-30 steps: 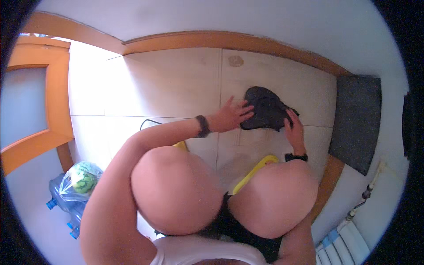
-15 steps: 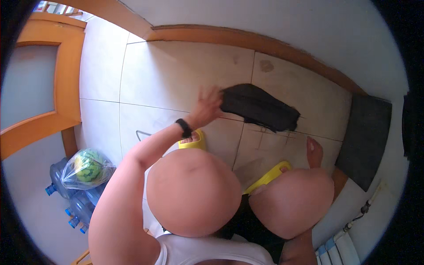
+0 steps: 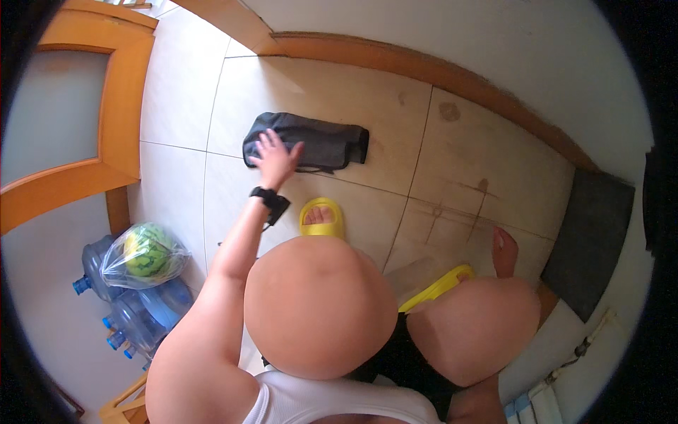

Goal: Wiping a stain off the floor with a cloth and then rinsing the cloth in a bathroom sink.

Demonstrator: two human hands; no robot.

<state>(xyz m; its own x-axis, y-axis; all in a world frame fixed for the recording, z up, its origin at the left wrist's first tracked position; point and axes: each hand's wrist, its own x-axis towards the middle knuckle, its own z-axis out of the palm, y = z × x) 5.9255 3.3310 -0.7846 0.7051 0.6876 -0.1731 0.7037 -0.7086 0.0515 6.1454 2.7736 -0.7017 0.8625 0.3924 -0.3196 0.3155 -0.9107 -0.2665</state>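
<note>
A dark grey fabric piece with black edging (image 3: pixel 325 140), folded into a flat, long bundle, lies on the tiled floor ahead of me. My left hand (image 3: pixel 277 164) is over its left end, fingers spread, palm down; whether the fingertips press on the cloth is hard to tell. A black band with a small block sits on that wrist. Past my right knee shows my right hand (image 3: pixel 503 247), low near the floor and apart from the fabric. Its fingers cannot be made out clearly.
Yellow slippers (image 3: pixel 326 230) are on my feet. To the left, a bagged watermelon (image 3: pixel 148 253) rests by blue water jugs (image 3: pixel 134 318), below a wooden door (image 3: pixel 123 106). A dark mat (image 3: pixel 590 244) lies by the right wall. Brown stains (image 3: pixel 449 111) mark the tiles.
The fabric has shifted left across the floor, and its slant has levelled out. My left hand has moved left and forward with it. My right hand stays beside the right knee.
</note>
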